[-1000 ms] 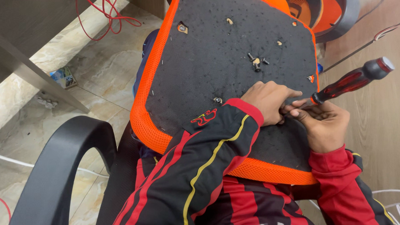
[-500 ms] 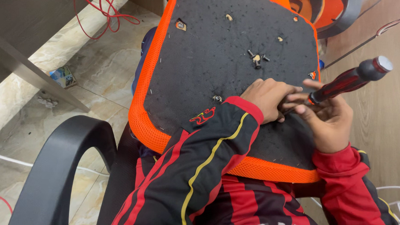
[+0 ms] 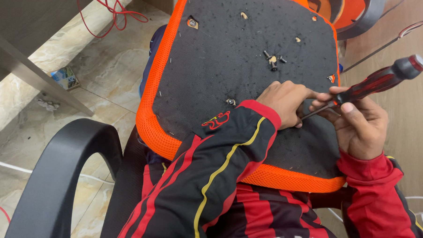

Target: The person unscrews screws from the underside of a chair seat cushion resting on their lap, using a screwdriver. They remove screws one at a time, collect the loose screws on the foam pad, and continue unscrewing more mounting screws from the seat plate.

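An upturned chair seat (image 3: 222, 68) lies across my lap, its black underside edged with orange mesh. My right hand (image 3: 356, 124) grips a screwdriver (image 3: 381, 80) with a red and black handle, its shaft slanting down to the left onto the seat. My left hand (image 3: 282, 100) rests on the black panel by the screwdriver's tip, fingers curled around that spot; the tip itself is hidden. A few loose screws (image 3: 272, 59) lie on the panel just beyond my left hand. Another screw (image 3: 230, 102) sits in the panel beside my left cuff.
A black curved chair armrest (image 3: 64, 175) stands at my lower left. Red wire (image 3: 107, 10) loops on the marble floor at the top left, near a small packet (image 3: 65, 77). A wooden panel (image 3: 408, 116) runs along the right. Orange and black chair parts (image 3: 351, 11) lie behind the seat.
The view has shifted slightly. My right hand has tilted the screwdriver a little and regripped it, while my left hand stays on the panel by the tip.
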